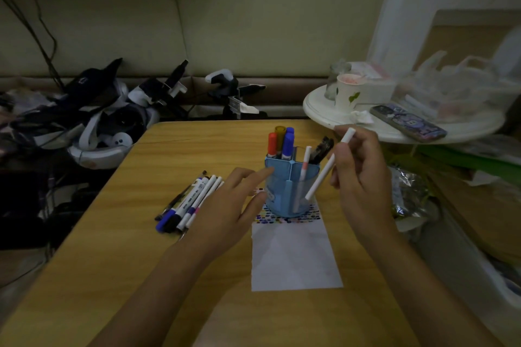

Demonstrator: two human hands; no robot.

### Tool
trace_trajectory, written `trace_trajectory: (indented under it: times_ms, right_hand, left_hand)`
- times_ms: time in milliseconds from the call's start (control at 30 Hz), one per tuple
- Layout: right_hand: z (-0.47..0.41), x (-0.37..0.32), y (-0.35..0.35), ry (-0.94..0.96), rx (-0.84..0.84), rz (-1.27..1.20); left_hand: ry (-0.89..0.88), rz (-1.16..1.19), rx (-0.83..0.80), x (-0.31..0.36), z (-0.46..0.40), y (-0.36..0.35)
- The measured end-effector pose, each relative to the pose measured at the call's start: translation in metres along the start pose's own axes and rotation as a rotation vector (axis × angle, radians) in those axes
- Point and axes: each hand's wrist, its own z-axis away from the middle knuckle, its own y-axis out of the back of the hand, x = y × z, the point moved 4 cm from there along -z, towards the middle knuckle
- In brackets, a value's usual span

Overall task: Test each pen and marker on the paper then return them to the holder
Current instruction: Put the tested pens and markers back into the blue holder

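Dimly: wooden table (197, 144), maybe cluttered rm.

Your left hand (231, 205): palm down, fingers relaxed and spread, forearm angled inward. Your right hand (358, 175): raised, fingers curled in a pinch, forearm angled inward.

Holder (287, 191) stands on far end of paper (296, 256), mid table (112, 262). Markers (282, 141) upright in holder's rear left compartment; one pen (304, 169) in front right compartment. Loose pens (191, 203) lie on table left of holder. Left hand (225, 211) between loose pens and holder. Right hand (358, 172) right of holder, holding white pen (324, 175). Round tray (318, 110) behind right; cup (348, 91) and phone (408, 122) on it.
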Motion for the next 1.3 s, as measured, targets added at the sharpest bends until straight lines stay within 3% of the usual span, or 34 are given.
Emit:
trace_trajectory:
  times_ms: [600, 767, 933, 1300]
  right_hand:
    - [-0.004, -0.009, 0.004, 0.042, 0.089, -0.145]
    - [-0.001, -0.005, -0.005, 0.046, 0.029, -0.076]
    - [0.001, 0.004, -0.014, 0.044, -0.055, 0.181]
    - [0.004, 0.007, -0.018, 0.236, -0.139, 0.405]
  left_hand:
    - [0.02, 0.003, -0.084, -0.007, 0.003, -0.001]
    - [0.014, 0.009, -0.084, -0.009, 0.002, -0.001]
    - [0.015, 0.02, -0.087, -0.01, 0.003, -0.001]
    - [-0.003, -0.064, -0.107, -0.01, 0.004, 0.002]
